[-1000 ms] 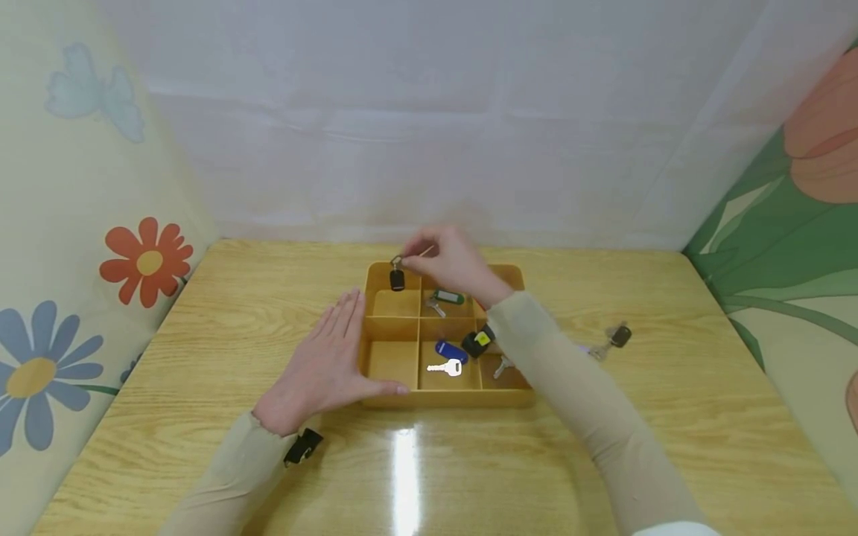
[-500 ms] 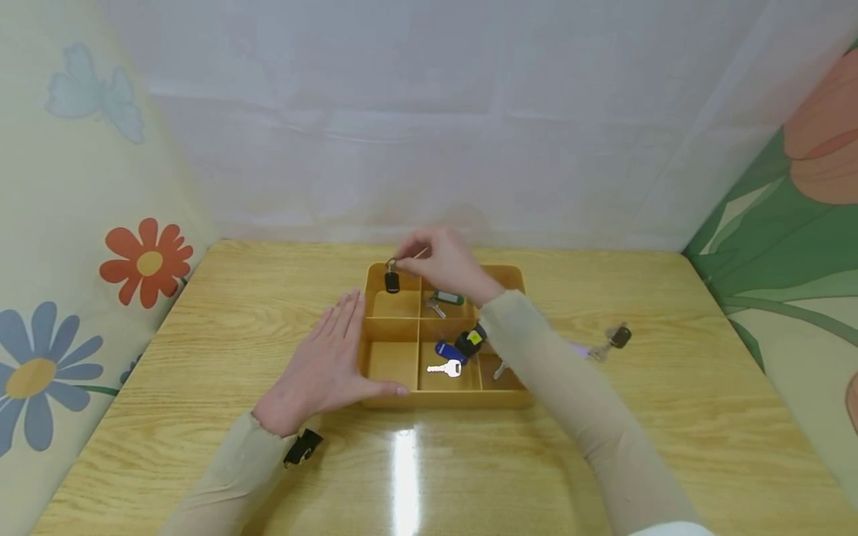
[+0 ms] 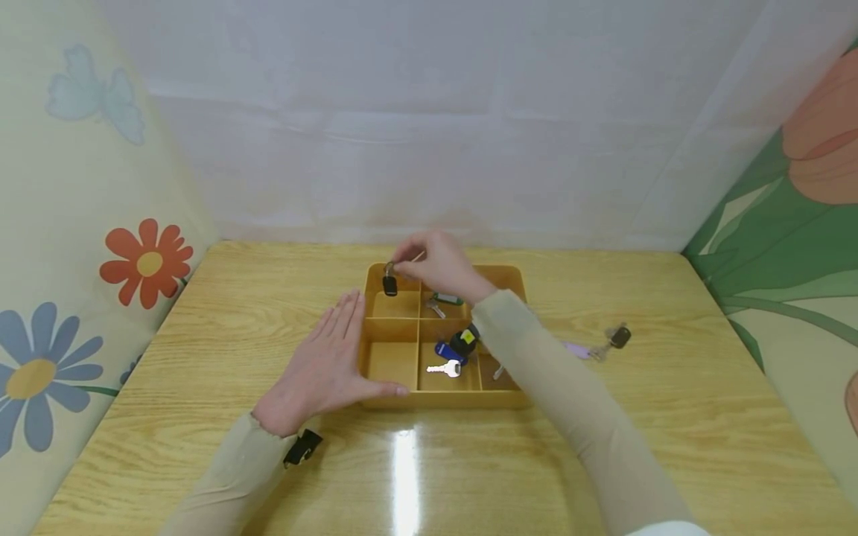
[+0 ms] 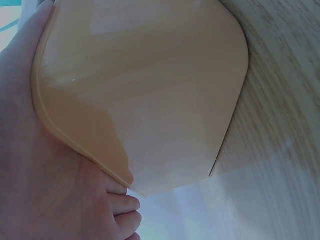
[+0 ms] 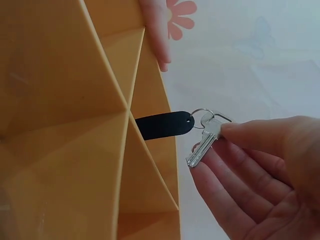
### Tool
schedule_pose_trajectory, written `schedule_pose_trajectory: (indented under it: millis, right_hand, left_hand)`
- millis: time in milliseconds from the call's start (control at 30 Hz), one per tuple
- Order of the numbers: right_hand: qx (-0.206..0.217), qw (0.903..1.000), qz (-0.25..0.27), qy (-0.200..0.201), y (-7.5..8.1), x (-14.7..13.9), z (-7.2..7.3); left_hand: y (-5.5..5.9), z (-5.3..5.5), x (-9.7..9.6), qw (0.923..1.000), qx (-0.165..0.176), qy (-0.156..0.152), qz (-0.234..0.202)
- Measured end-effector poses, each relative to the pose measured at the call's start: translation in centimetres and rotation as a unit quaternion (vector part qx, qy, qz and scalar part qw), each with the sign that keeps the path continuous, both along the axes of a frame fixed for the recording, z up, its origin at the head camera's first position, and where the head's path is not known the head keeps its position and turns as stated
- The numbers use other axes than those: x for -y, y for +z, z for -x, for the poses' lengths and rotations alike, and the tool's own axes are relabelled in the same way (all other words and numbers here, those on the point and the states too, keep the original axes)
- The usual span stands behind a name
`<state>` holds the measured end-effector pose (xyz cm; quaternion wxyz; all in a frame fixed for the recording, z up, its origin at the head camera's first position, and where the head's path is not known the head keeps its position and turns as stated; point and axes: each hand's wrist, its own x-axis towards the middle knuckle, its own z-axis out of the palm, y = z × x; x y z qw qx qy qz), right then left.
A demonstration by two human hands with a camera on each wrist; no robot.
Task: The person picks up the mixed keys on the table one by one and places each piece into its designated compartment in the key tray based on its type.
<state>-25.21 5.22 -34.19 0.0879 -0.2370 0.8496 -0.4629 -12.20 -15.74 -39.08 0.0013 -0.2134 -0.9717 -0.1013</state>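
Note:
My right hand (image 3: 442,264) pinches a silver key (image 5: 204,142) between thumb and fingers in the right wrist view. A split ring links it to a black key tag (image 3: 390,286), which hangs over the back left compartment of the yellow divided tray (image 3: 449,400). My left hand (image 3: 325,365) rests along the tray's left side, fingers straight and thumb lying on the front rim. A green key tag (image 3: 447,299) with a key lies in the back middle compartment. The front middle one holds a blue key tag (image 3: 450,352) and a bright key (image 3: 445,368).
Another key (image 3: 499,371) lies in the front right compartment, partly hidden by my right sleeve. On the table to the right are a purple key tag (image 3: 577,350) and a black key tag (image 3: 620,337) with keys. A pale curtain (image 3: 436,149) hangs behind the table.
My right hand has shifted slightly left and lower, bringing the hanging black key tag further over the back left compartment. The left hand has stayed in place on the tray.

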Motion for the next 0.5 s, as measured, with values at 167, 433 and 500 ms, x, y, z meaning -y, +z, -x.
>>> schedule_pose_trajectory:
  millis: [167, 433, 500]
  right_hand:
    - [-0.032, 0.999, -0.031, -0.008, -0.16, -0.01, 0.22]
    - [-0.026, 0.9987, -0.041, -0.017, 0.09, -0.23, 0.08]
    - [-0.026, 0.9986, -0.041, -0.019, 0.32, -0.32, -0.06]
  left_hand:
    - [0.02, 0.05, -0.09, 1.0, 0.003, -0.001, 0.002]
    - [0.01, 0.07, -0.08, 1.0, 0.004, 0.0, 0.005]
    - [0.09, 0.06, -0.1, 1.0, 0.006, 0.0, 0.006]
